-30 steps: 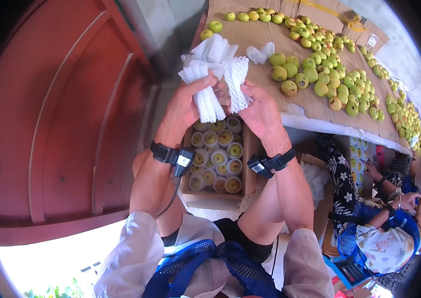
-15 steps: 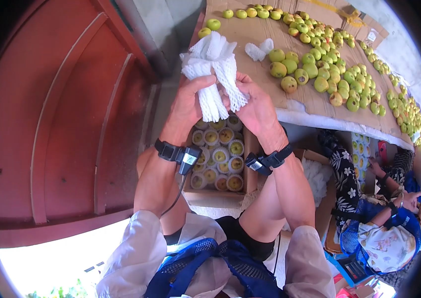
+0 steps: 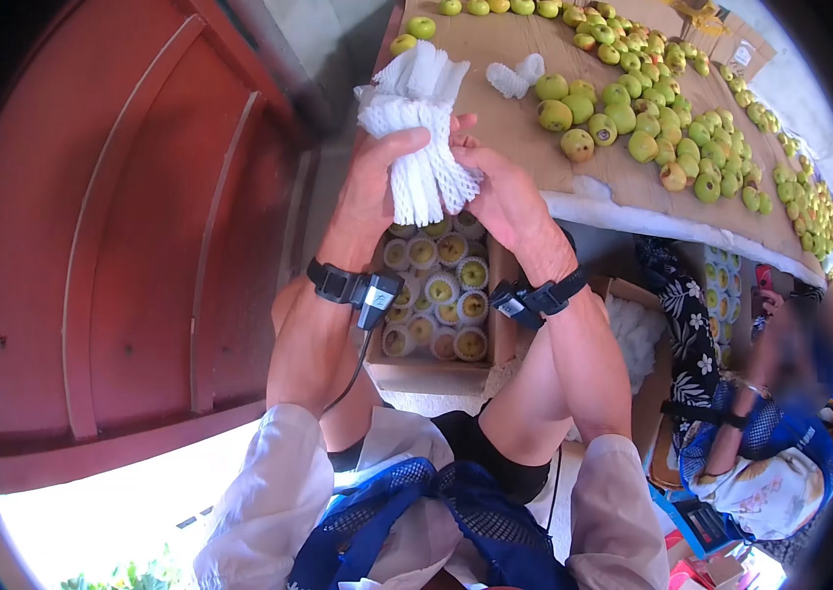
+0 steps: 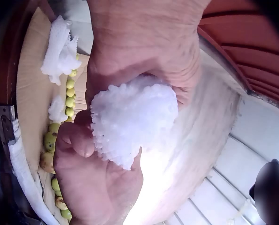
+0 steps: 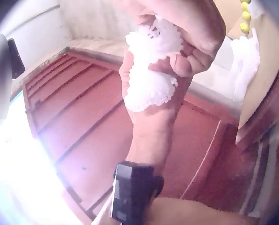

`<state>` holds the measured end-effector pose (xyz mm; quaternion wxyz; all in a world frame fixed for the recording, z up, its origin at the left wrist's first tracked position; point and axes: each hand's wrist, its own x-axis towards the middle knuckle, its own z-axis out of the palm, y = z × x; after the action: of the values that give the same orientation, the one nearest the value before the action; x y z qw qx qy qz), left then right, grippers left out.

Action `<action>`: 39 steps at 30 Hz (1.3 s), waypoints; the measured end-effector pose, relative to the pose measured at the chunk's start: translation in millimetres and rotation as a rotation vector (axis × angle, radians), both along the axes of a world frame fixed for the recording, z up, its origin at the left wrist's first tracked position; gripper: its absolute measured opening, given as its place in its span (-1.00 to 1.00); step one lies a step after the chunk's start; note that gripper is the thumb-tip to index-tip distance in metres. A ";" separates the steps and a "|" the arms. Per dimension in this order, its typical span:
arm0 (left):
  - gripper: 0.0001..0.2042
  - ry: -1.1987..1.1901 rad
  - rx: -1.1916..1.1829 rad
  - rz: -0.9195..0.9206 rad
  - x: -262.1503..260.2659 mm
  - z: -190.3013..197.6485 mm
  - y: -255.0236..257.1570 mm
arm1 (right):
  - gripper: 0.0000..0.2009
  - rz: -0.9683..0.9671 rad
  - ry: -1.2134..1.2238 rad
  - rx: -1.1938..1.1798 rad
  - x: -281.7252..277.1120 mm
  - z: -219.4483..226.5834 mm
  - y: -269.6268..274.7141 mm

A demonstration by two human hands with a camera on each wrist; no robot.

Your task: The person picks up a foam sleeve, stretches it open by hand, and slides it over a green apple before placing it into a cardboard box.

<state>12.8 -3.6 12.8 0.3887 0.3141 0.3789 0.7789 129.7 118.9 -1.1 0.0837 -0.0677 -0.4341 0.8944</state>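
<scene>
My left hand (image 3: 373, 182) grips a bundle of white foam net sleeves (image 3: 418, 187), thumb across the front. Close against its right side, my right hand (image 3: 503, 195) pinches the edge of another foam net sleeve (image 3: 460, 184), which overlaps the bundle. In the left wrist view the foam nets (image 4: 132, 119) show end-on between both hands. Seen from the right wrist, two frilly net ends (image 5: 151, 89) have a fingertip between them. More foam nets (image 3: 426, 74) lie on the table just beyond the hands.
An open cardboard box (image 3: 426, 377) of net-wrapped apples stands below my hands. Many loose green apples (image 3: 642, 147) cover the cardboard-topped table (image 3: 524, 167). A foam net piece (image 3: 515, 77) lies beside them. A red door (image 3: 161, 226) is at left; another person (image 3: 760, 472) sits at right.
The right hand has brought its foam net sleeve leftward against the left hand's bundle; earlier there was a gap between them. The person at right has shifted an arm.
</scene>
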 end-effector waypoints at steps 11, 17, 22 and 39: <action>-0.39 -0.014 0.014 0.230 5.2 5.3 5.6 | -0.16 -0.222 0.080 0.942 -11.0 -11.9 -5.7; -0.35 0.048 -0.006 0.267 8.3 -9.6 15.5 | -0.36 -0.153 0.018 1.013 -7.5 -4.9 -4.1; -0.39 -0.016 -0.009 0.180 4.7 -7.0 13.1 | -0.35 -0.165 -0.117 0.995 0.0 -1.3 5.2; -0.52 -0.159 0.056 0.290 17.6 -3.7 37.7 | -0.51 0.049 -0.159 0.957 -3.9 16.4 14.2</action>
<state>30.4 34.1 9.1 0.2922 0.2044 0.3664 0.8594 125.8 133.0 15.3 0.0509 -0.0798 -0.8032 0.5881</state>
